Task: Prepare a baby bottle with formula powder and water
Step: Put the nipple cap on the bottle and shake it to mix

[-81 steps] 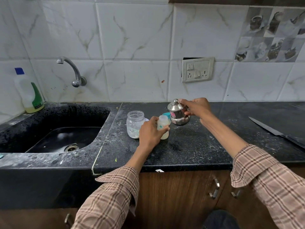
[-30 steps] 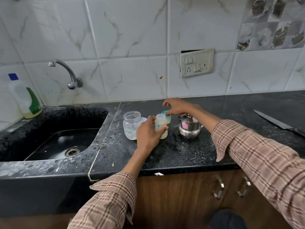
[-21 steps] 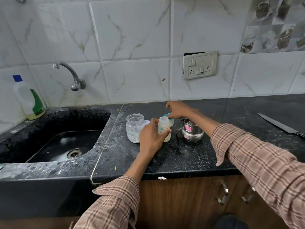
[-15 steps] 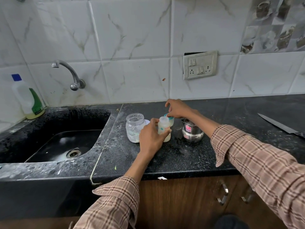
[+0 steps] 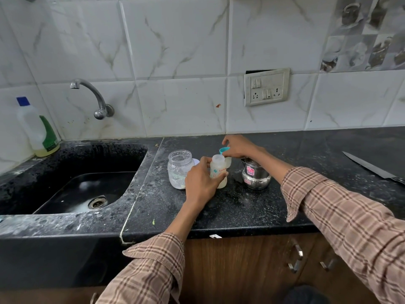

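Firmly, our left hand wraps the baby bottle, upright on the black surface. Our right hand pinches a blue scoop just above its open mouth. A clear jar stands left, a steel pot right.

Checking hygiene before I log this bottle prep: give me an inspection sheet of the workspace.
Surface: black counter, dusted with white specks.
Job's things: baby bottle upright, uncapped; teal cap; open glass jar; steel pot.
Clutter: knife at right; detergent bottle by the sink.
Grippers: left hand grips the bottle; right hand holds the cap.
Cables: nothing seen.
Surroundings: tap, wall socket, tiles.
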